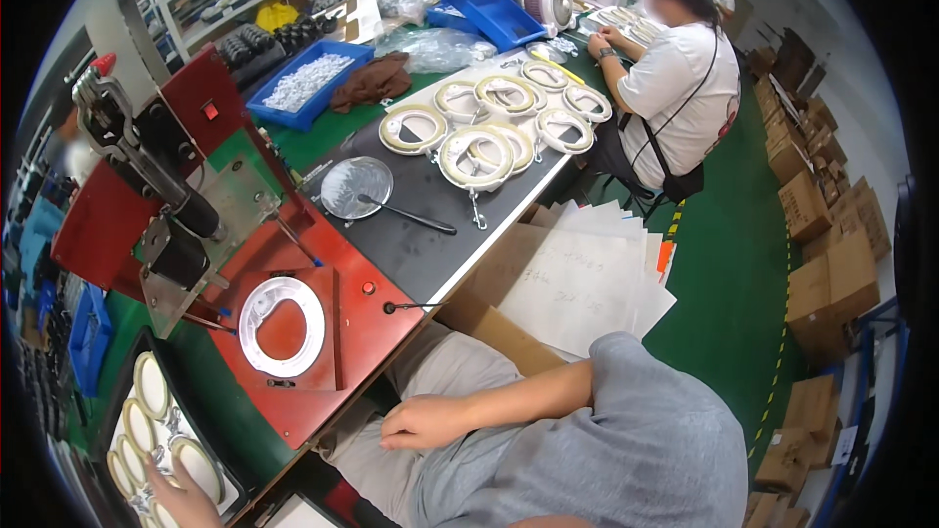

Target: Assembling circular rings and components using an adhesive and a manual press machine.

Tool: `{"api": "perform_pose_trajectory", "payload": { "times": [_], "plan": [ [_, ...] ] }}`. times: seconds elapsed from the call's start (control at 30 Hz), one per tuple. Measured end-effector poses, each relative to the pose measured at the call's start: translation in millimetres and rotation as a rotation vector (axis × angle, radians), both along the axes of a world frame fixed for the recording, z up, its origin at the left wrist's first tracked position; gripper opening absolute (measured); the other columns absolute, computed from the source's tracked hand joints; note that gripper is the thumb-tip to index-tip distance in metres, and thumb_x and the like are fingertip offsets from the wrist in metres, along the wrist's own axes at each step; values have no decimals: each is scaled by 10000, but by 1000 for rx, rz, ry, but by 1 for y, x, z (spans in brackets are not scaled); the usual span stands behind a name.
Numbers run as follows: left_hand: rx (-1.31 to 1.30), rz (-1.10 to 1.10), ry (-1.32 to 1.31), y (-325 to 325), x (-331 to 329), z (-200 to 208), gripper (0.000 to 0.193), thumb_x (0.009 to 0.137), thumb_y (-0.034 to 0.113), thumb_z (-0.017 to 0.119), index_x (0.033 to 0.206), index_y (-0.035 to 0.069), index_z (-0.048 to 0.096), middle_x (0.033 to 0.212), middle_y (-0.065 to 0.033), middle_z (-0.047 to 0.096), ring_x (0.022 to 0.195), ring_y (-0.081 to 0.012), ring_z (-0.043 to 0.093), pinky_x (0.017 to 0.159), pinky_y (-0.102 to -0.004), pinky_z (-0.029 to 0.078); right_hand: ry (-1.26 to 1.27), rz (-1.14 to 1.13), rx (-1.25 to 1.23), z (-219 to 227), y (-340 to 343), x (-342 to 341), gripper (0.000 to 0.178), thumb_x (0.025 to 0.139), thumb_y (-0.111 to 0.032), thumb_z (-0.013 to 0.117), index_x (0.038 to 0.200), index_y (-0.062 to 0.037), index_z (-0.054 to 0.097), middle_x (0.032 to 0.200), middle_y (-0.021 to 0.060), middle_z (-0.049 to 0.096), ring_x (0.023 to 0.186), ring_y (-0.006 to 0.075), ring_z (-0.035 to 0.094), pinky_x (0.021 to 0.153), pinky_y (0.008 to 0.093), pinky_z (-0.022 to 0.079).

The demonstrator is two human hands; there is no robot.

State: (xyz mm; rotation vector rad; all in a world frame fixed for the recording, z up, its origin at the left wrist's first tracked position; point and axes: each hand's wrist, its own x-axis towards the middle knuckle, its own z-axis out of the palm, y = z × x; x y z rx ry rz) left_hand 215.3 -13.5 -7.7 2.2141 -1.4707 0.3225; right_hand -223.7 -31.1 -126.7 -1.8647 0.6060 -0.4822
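Fingers of the left hand reach into the lower left of the frame, spread beside a cream-rimmed oval ring in a black shallow tray with a white lining. That ring lies just to the right of the fingertips, seeming to meet them; whether they pinch its edge or only rest against it, I cannot tell. The wrist runs out past the bottom edge. More cream-rimmed rings with small silver metal hooks lie in the tray, above and to the left of the hand.

Right hand, at the lower centre, rests on the light beige trousers, fingers loosely bent downward. Nothing shows in it, though the palm is hidden, so I cannot tell how its grip stands. It is well apart from the tray.

Between the two hands and higher in the frame, a glossy white round ring lies flat on a red square block, part of the red metal press at centre left, touched by neither hand. Toward the upper centre, a clear round dish of whitish matter sits near a black slender-handled tool.
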Motion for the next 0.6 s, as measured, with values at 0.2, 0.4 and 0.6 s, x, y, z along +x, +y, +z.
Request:
{"api": "perform_pose_trajectory", "payload": {
  "times": [0.2,0.4,0.6],
  "plan": [
    [136,-98,72,5,55,-53,580,1010,288,605,1449,-62,461,1412,-308,532,1320,-447,499,1133,-457,360,13,22,4,4,0,0,324,1034,-297,559,985,2,675,947,173,684,918,379,651,790,463,514],
    [337,197,-126,-7,30,-31,516,962,269,631,1362,-42,539,1313,-318,582,1203,-490,542,1044,-503,418,28,1,2,-1,8,-7,316,1033,-290,558,981,-2,678,938,173,681,912,381,648,781,462,510],
    [148,86,-209,4,43,-52,475,927,237,655,1310,-36,584,1247,-299,636,1144,-484,584,1017,-517,432,-67,-39,26,-1,9,-10,313,1005,-273,573,868,-7,665,833,175,675,834,384,660,731,470,505]
  ]
}}
